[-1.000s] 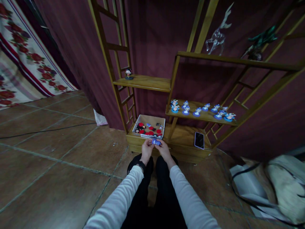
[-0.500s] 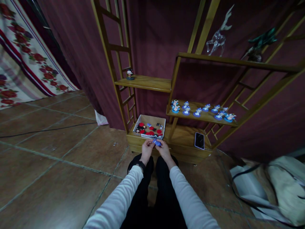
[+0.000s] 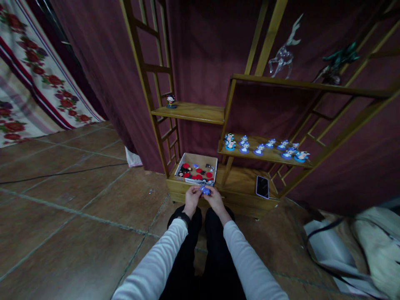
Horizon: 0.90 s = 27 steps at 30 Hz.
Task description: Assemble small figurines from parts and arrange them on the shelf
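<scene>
Between my two hands, in front of the low shelf, is a small purple figurine. My left hand closes on its left side with the fingertips. Around its right side, the fingers of my right hand are closed too. Finger contact is too small to see in detail. Just beyond my hands stands an open cardboard box holding red discs, dark figure parts and a purple piece. On the shelf at right, several purple and blue figurines stand upright on round bases.
A wooden shelf unit carries a dark-haired figurine at left. A phone lies on the bottom board. Up high stand a clear deer ornament and a green ornament. A pale bag rests on the floor at right.
The camera view has tilted up slightly, so the shelf sits a little lower in the picture. Both hands stay on the purple figurine, which looks slightly turned.
</scene>
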Motion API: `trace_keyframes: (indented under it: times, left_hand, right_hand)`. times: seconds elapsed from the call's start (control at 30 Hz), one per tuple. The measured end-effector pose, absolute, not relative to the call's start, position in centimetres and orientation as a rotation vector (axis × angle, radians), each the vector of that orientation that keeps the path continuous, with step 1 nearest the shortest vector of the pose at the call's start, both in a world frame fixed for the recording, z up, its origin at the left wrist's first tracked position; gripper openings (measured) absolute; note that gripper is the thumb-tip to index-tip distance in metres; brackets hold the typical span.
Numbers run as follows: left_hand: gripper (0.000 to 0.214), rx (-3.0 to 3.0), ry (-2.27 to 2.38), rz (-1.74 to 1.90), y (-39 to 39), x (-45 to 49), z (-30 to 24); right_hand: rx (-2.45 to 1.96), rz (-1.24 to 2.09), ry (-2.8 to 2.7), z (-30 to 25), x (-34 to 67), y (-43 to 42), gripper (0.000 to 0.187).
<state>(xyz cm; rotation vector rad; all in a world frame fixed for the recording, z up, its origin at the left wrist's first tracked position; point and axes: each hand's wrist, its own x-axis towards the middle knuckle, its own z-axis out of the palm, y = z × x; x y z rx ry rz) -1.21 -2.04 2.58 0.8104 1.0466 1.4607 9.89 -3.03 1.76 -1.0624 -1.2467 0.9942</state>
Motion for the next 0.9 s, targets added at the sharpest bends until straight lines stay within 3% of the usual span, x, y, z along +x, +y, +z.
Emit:
trace_keyframes:
  times: [0.13, 0.37, 0.6, 0.9]
  left_hand:
    - [0.026, 0.670, 1.034, 1.454, -1.8, -1.3, 2.6]
    - [0.023, 0.627, 0.964, 1.278, -2.1, -1.9, 3.3]
    - [0.024, 0.599, 0.895, 1.145, -2.0, -2.6, 3.4]
    - [0.029, 0.641, 0.893, 1.137, -1.8, -2.3, 3.0]
  right_hand:
    - [-1.047, 1.084, -1.112, 1.6, 9.7, -2.9, 0.041]
    - [-1.049, 1.176, -0.996, 2.1, 10.0, -2.4, 0.026]
    - [-0.962, 1.339, -0.922, 3.0, 10.5, -2.9, 0.035]
    - [-0.946, 1.360, -0.947, 2.6, 10.5, -2.6, 0.032]
